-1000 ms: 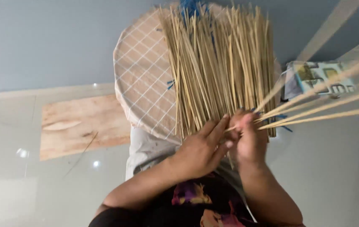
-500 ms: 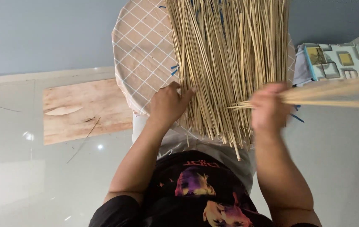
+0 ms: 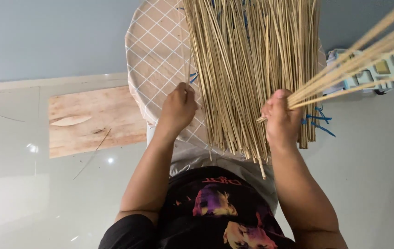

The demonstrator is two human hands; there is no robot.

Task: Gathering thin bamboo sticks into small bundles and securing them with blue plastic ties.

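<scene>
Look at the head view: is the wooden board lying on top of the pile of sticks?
No. The wooden board lies flat on the floor, apart from the pile of sticks.

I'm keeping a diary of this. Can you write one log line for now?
left hand: pinching one stick from pile of thin sticks | right hand: gripping small bunch of sticks | pile on checked cloth

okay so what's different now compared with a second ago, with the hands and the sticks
The left hand left the right hand, moved out to the left edge of the stick pile and now pinches a single stick. The right hand shifted slightly right, keeping its fan of sticks, which now points up to the right. The pile on the checked cloth and the wooden board stayed put.
</scene>
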